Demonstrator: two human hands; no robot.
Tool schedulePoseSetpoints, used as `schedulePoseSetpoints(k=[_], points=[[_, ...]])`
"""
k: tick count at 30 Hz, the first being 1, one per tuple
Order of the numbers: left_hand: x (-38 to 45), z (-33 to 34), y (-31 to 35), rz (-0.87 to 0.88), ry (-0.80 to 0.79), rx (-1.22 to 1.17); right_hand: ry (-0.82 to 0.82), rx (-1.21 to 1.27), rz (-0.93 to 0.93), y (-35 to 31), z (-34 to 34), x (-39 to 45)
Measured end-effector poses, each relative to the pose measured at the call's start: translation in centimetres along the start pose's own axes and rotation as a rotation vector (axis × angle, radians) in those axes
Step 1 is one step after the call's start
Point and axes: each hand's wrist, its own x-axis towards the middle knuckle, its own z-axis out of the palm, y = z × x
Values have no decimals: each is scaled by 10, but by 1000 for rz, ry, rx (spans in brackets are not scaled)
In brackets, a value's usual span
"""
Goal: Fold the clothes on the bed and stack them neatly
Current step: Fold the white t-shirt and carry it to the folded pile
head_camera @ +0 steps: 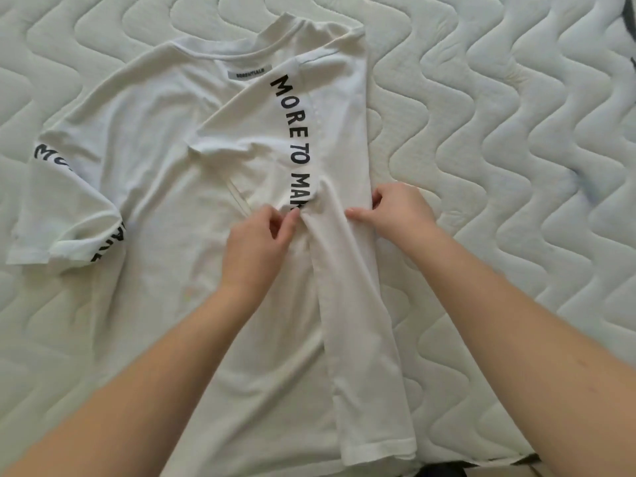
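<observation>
Fingers (290, 220) of the left hand (256, 251) pinch the sleeve hem at mid-frame, where the black lettering (292, 132) ends, while the right hand (401, 210) grips the folded edge of the shirt (155, 166) just beside it, thumb on top and fingers curled under the cloth. Spread across the bed (516, 132), the white shirt fills the centre and left of the frame, its right third already turned inward as a long panel running to the lower middle. The other sleeve (69, 218) lies flat at centre left, not yet folded. To finish this step well, the pinched sleeve likely needs drawing straight back along the panel so that it lies inside the fold line, with the bunched creases under both hands smoothed flat before the left side is brought over.
</observation>
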Motion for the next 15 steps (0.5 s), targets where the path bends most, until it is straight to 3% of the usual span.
schedulePoseSetpoints(k=[6,9,12,15], points=[[-73,44,-3,-230,-336,3,-171,-44,-25,22,24,-39],[-91,56,-4,-315,-432,-131,-50,34,-25,42,33,-56],[-110,65,-6,-376,-383,-215,124,97,-31,58,42,-70],[-131,67,-11,-426,-386,-331,141,210,-24,67,54,-81]])
